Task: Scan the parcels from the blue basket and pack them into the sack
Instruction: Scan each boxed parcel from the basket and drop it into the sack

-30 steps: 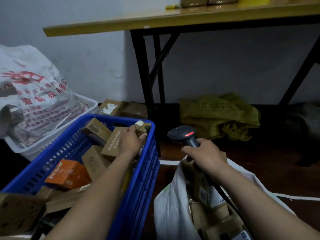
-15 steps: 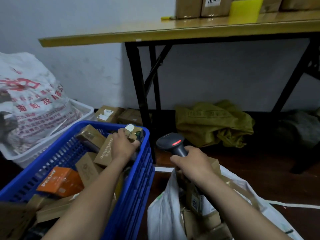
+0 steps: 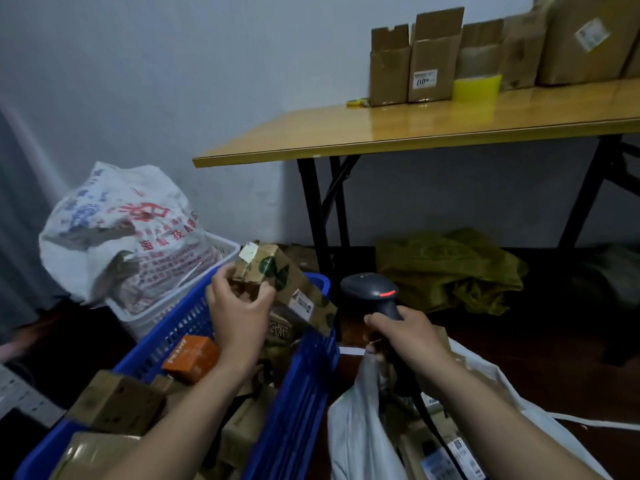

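Observation:
My left hand (image 3: 239, 313) grips a brown cardboard parcel (image 3: 277, 278) with green leaf prints and a white label, held up above the far end of the blue basket (image 3: 304, 393). Several more boxes lie in the basket, among them an orange one (image 3: 192, 356). My right hand (image 3: 403, 336) grips the handle of a dark barcode scanner (image 3: 370, 294) whose red light glows, just right of the parcel. Below that hand stands the white sack (image 3: 356, 434), open, with several labelled boxes inside.
A printed white bag (image 3: 117, 230) fills a white basket (image 3: 221, 244) behind the blue one. A yellow-topped folding table (image 3: 415, 129) carries several cardboard boxes. An olive cloth heap (image 3: 446, 268) lies on the dark floor under it.
My left hand has lifted the leaf-print parcel out of the basket and raised it. The scanner hand stays over the sack. The camera has tilted up, so the tabletop boxes show.

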